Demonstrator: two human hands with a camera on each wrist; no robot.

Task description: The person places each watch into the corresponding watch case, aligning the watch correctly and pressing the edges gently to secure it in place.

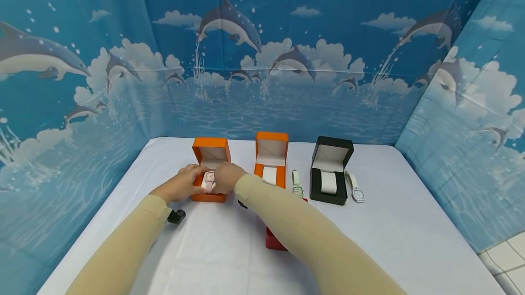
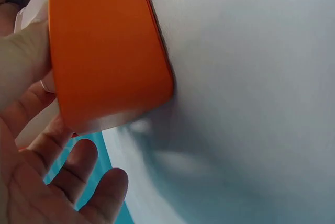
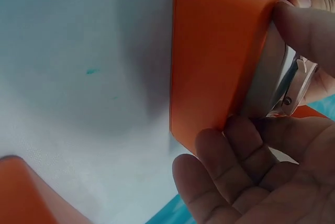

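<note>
At the left of the table an orange watch box (image 1: 208, 198) stands with its lid raised. A wristwatch (image 1: 209, 177) with a pink strap sits around a pale cushion (image 3: 266, 77) inside it. From the left, my left hand (image 1: 184, 183) reaches in, thumb and forefinger gripping the watch and cushion by one side. My right hand (image 1: 227, 177) grips the other side between thumb and forefinger, its other fingers spread by the box wall. The watch's metal case edge shows in the right wrist view; the hands hide part of the strap.
Right of the hands stand another open orange box (image 1: 281, 172) and a black box (image 1: 340, 190), each with a white cushion. A pale green watch (image 1: 297, 190) and a white watch (image 1: 358, 194) lie nearby. My right forearm partly covers a red box (image 1: 274, 241).
</note>
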